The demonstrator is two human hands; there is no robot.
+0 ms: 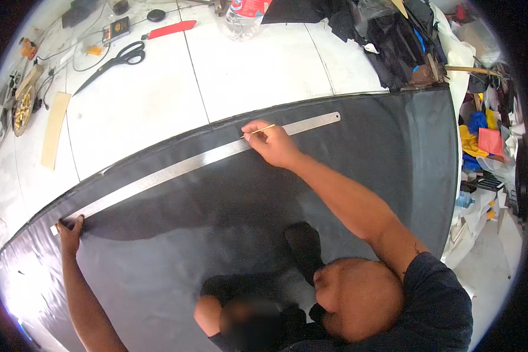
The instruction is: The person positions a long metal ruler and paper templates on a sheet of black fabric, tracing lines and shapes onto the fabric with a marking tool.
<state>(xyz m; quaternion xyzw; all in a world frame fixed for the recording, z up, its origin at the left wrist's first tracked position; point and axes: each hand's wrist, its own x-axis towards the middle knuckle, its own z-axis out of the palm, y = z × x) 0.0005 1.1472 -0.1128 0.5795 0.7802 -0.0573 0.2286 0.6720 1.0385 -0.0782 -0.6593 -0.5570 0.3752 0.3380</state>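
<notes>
A long steel ruler (173, 171) lies slantwise on a wide sheet of smooth black material (358, 152), near its far edge. At the ruler's left end, my left hand (70, 236) presses down with thumb and finger spread apart. My right hand (271, 145) is closed in a pinch on a thin gold-coloured pen (265, 129), above the right part of the ruler. The pen's tip is close to the ruler's edge; whether it touches the sheet I cannot tell.
Beyond the sheet, on white tiles, lie black scissors (112, 64), a red cutter (170, 29), a yellowish strip (56, 130) and a plastic bottle (244, 20). Dark fabric (387, 44) is heaped at the back right. Mixed scraps (487, 141) lie along the right side.
</notes>
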